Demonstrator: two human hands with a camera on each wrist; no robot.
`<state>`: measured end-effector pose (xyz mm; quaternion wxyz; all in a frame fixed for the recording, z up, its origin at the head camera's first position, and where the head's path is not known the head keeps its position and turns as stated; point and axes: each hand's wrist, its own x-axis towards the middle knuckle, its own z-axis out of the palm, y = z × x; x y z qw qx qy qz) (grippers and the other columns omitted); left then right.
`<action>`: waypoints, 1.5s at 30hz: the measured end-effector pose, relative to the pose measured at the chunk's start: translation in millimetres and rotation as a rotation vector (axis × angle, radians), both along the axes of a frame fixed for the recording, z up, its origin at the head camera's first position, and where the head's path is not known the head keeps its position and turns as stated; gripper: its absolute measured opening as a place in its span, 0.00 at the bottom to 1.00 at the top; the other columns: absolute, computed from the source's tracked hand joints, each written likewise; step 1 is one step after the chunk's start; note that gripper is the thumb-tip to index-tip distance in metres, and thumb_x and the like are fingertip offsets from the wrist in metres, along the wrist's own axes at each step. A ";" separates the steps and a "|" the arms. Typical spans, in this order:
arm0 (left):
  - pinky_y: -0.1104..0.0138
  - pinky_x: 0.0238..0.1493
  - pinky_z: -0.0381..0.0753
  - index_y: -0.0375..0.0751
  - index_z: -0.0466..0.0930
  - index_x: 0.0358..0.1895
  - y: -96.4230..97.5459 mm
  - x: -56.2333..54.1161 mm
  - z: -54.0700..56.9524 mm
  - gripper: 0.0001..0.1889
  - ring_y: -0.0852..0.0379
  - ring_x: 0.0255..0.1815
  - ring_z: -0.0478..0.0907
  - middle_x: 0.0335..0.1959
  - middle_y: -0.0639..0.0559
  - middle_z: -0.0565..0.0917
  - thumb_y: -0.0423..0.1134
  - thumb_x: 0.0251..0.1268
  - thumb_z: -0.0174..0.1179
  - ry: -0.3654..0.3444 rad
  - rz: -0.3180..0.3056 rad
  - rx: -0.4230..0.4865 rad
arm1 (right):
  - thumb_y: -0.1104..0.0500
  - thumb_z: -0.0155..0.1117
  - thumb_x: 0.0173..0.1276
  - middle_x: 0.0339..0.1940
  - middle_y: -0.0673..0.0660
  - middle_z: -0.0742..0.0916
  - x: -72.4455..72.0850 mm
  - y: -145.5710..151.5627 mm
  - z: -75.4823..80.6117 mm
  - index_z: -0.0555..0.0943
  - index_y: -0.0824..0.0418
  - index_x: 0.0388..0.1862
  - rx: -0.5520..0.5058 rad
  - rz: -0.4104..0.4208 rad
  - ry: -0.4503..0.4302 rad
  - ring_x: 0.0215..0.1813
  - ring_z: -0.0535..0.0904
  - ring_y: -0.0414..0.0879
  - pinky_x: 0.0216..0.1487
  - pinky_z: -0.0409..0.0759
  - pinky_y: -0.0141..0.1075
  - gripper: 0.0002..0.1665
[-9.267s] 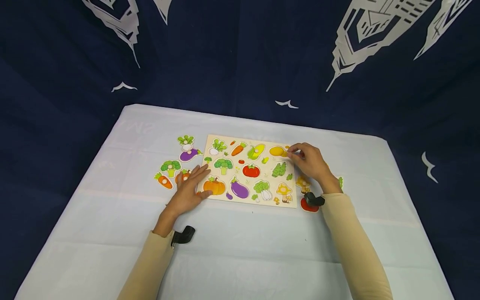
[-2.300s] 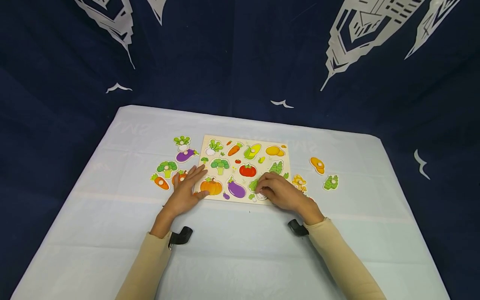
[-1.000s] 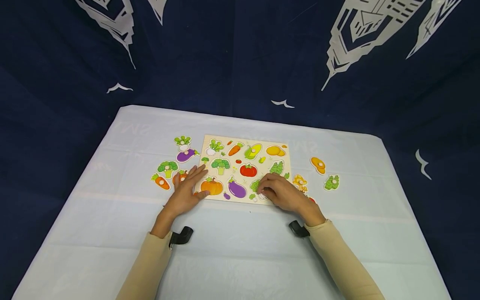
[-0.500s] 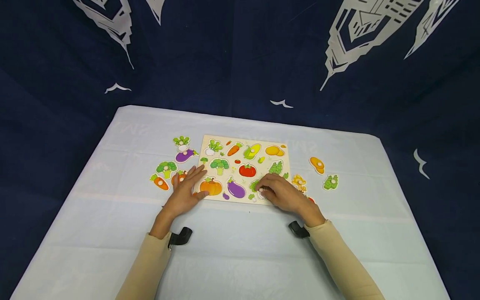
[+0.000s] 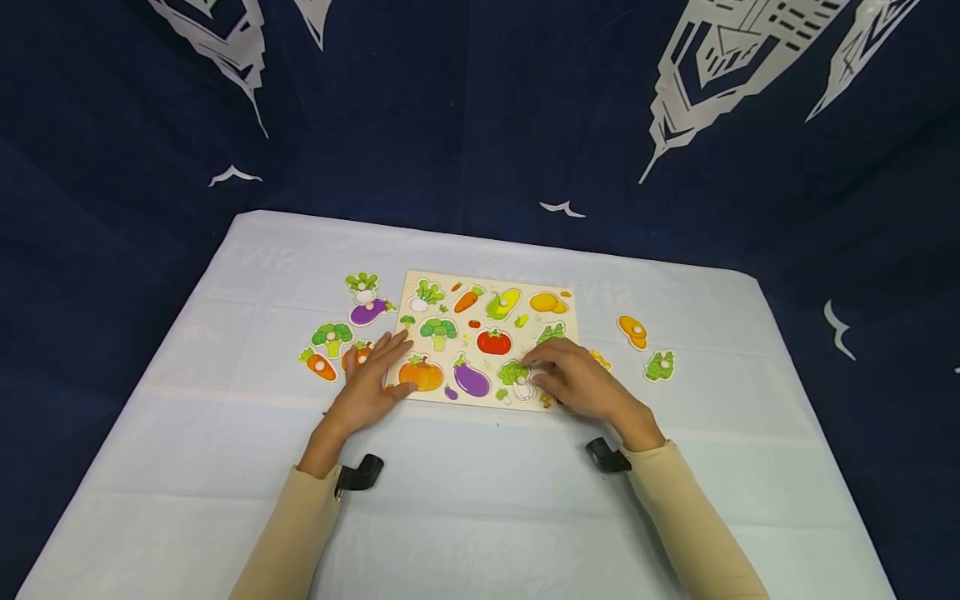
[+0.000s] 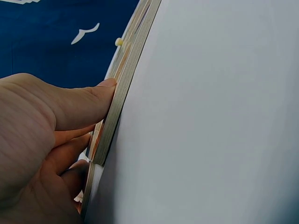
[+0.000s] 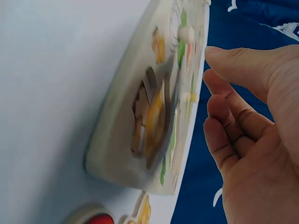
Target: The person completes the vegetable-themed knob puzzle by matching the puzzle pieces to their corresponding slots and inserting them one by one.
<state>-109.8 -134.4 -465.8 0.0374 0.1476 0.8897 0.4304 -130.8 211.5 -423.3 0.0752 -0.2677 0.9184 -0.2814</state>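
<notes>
A vegetable puzzle board (image 5: 480,360) lies on the table. My left hand (image 5: 367,387) rests on its left edge with fingers stretched out; in the left wrist view the thumb (image 6: 88,103) touches the board's rim. A bok choy piece (image 5: 515,373) lies at its picture in the front row, its pale knob (image 7: 186,33) uncovered. My right hand (image 5: 577,383) hovers just right of it, over the board's front right corner. In the right wrist view its fingers are loosely bent and hold nothing. The blurred mushroom picture (image 7: 154,121) shows below them; the head view mostly hides it.
Left of the board lie loose turnip (image 5: 363,287), eggplant (image 5: 371,312), broccoli (image 5: 332,337), carrot (image 5: 318,364) and pumpkin (image 5: 360,354) pieces. To the right are potato (image 5: 632,332), green leafy (image 5: 660,365) and mushroom (image 5: 600,359) pieces, with a red piece (image 7: 100,219) nearby.
The right hand, earlier at the board's far right corner, then pinching at the bok choy, has let go and moved slightly right. The bok choy's knob now shows. The left hand stays put.
</notes>
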 end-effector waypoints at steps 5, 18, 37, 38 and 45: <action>0.35 0.73 0.23 0.31 0.66 0.73 0.0 -0.5 0.4 0.36 0.37 0.82 0.48 0.79 0.41 0.62 0.32 0.61 0.69 0.003 -0.002 -0.006 | 0.62 0.67 0.69 0.55 0.52 0.84 -2.1 7.1 4.6 0.84 0.56 0.55 -0.011 -0.020 -0.009 0.49 0.76 0.47 0.55 0.77 0.45 0.15; 0.35 0.73 0.23 0.31 0.66 0.73 0.9 1.2 1.9 0.37 0.37 0.81 0.48 0.78 0.41 0.62 0.32 0.60 0.69 0.000 0.009 -0.006 | 0.62 0.67 0.69 0.53 0.57 0.86 -10.2 29.5 10.5 0.84 0.61 0.54 -0.073 -0.042 0.040 0.46 0.78 0.52 0.50 0.80 0.49 0.15; 0.36 0.73 0.22 0.32 0.66 0.72 0.2 0.0 -1.0 0.36 0.37 0.82 0.48 0.78 0.41 0.62 0.32 0.60 0.69 -0.001 0.010 -0.004 | 0.66 0.69 0.67 0.48 0.57 0.84 -17.7 74.9 33.4 0.82 0.61 0.55 -0.041 -0.210 0.210 0.44 0.76 0.52 0.48 0.76 0.54 0.17; 0.36 0.74 0.22 0.32 0.66 0.72 0.3 -0.1 -1.1 0.36 0.37 0.82 0.48 0.78 0.41 0.62 0.32 0.60 0.69 -0.003 0.012 -0.004 | 0.66 0.69 0.67 0.48 0.57 0.84 -17.5 76.8 33.7 0.81 0.61 0.55 -0.043 -0.217 0.207 0.45 0.76 0.54 0.49 0.76 0.54 0.18; 0.36 0.74 0.23 0.32 0.67 0.72 0.7 0.6 1.0 0.36 0.37 0.81 0.49 0.78 0.41 0.62 0.32 0.60 0.70 -0.005 0.016 -0.008 | 0.65 0.68 0.67 0.48 0.58 0.84 -16.1 87.0 35.2 0.82 0.60 0.55 -0.014 -0.265 0.207 0.44 0.75 0.56 0.43 0.74 0.44 0.18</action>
